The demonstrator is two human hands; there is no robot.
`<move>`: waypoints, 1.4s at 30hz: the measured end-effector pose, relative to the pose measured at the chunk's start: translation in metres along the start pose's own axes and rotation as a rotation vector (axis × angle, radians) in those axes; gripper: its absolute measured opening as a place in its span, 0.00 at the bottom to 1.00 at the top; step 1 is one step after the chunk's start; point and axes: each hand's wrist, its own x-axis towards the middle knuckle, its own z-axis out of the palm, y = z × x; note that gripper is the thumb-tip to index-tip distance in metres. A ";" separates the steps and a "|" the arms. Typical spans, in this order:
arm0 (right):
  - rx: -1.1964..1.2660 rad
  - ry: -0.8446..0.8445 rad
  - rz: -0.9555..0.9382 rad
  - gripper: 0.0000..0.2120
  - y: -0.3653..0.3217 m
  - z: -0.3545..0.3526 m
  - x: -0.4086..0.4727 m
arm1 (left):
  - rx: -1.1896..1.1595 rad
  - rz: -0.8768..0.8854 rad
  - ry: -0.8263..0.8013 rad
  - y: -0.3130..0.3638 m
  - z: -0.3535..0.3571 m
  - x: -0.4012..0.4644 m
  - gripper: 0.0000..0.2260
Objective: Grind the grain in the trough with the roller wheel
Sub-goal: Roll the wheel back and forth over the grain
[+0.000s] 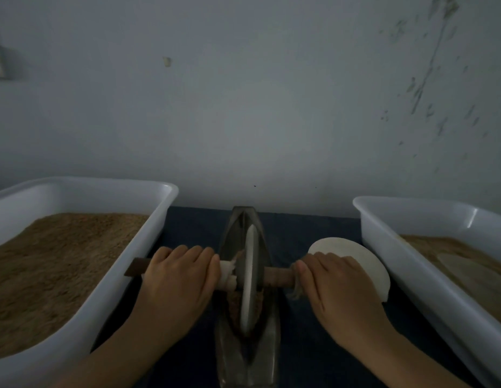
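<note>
I see the left hand's fingers point(187, 252) curled over the dark wooden axle rod point(277, 276), gripping it just left of the grey disc-shaped roller wheel point(249, 275). Left hand point(177, 278) sits palm-down on the rod; a short rod end sticks out past it, over the rim of the left tub. Right hand's fingers point(313, 268) wrap the same rod on the wheel's right side, w/ frayed pale wrapping bunched at the knuckles. Right hand point(338, 287) is also palm-down; whether its thumb closes under the rod I can't tell.

Count: 2 hands, 1 wheel, 1 rod, 1 trough, 2 tubs, 1 round white disc.

The wheel stands upright on edge in the narrow boat-shaped dark metal trough point(247, 345), about mid-length. Brown ground grain point(234, 302) lies in the trough groove against the wheel's lower left face and a bit on its right.

Left of the wheel: a white rectangular plastic tub point(84, 189), heaped w/ tan grain. Right of the wheel: a second white plastic tub point(428, 278), less full, a pale round shape lying in its grain. A round white flat disc point(355, 256) is between the wheel and the right tub, partly under the right hand.

Room: trough groove is open ahead of and behind the wheel. Each hand is close to its tub's rim; dark blue cloth surface point(305, 228) shows in the gaps.
</note>
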 end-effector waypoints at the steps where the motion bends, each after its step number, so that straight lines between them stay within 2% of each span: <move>1: -0.014 0.052 -0.002 0.20 -0.002 -0.001 -0.002 | -0.022 -0.015 0.021 0.001 -0.001 -0.001 0.16; 4: -0.024 0.096 -0.018 0.18 0.000 0.005 0.001 | -0.029 -0.031 0.055 0.001 0.002 0.000 0.16; 9: -0.014 -0.018 0.005 0.25 0.011 0.035 0.024 | 0.034 -0.048 0.031 -0.007 0.026 0.022 0.18; 13: -0.022 0.112 0.062 0.21 0.018 0.057 0.048 | 0.075 -0.069 -0.020 -0.016 0.044 0.045 0.15; 16: -0.032 0.127 0.072 0.21 0.021 0.066 0.068 | 0.050 -0.141 -0.072 -0.023 0.053 0.057 0.11; 21: -0.031 0.002 0.071 0.17 0.023 0.065 0.071 | 0.081 -0.155 -0.084 -0.020 0.052 0.054 0.11; 25: -0.063 -0.119 0.026 0.27 0.018 0.047 0.044 | 0.071 -0.098 -0.014 -0.008 0.036 0.037 0.17; 29: -0.095 -0.216 0.000 0.22 0.011 0.025 0.015 | 0.049 -0.048 0.032 -0.001 0.019 0.016 0.18; 37: -0.068 -0.132 -0.019 0.24 0.007 0.010 0.008 | 0.029 -0.041 0.067 0.000 0.009 0.004 0.17; 42: -0.024 -0.087 0.034 0.23 0.013 0.035 0.029 | 0.084 -0.070 -0.045 -0.008 0.029 0.026 0.21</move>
